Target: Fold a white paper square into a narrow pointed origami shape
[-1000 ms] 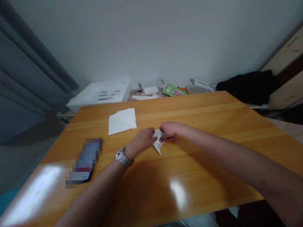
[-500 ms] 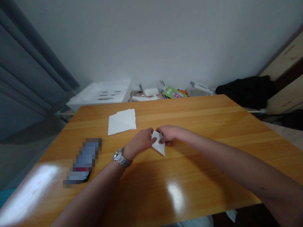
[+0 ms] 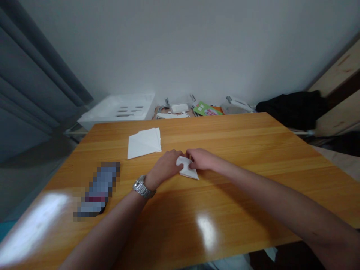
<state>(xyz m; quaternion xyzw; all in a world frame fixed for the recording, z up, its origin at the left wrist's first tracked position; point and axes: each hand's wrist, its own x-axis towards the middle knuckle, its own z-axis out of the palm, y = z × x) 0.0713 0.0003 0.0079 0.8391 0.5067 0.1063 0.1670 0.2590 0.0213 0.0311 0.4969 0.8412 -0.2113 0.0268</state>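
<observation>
Both my hands meet over the middle of the wooden table (image 3: 239, 138) at a small folded piece of white paper (image 3: 188, 170), which looks like a napkin or tissue. My left hand (image 3: 168, 165), with a silver watch (image 3: 143, 186) at its wrist, is closed on the paper's left side, the thumb lying on top. From the right, my right hand (image 3: 201, 159) pinches the same paper with its thumb on the near face. The fingers behind the paper are partly hidden. One pointed corner sticks out toward the lower right.
Several white sheets (image 3: 144, 143) lie stacked toward the back left. A pixelated phone-like object (image 3: 97, 189) rests at the left. Behind the table are a white plastic tray (image 3: 123, 107), a green booklet (image 3: 207, 109) and a black cloth (image 3: 292, 108).
The folded paper has turned in my hands, its pointed corner swinging slightly up and to the right. Both hands stay on it, with small finger shifts. The view has tilted slightly.
</observation>
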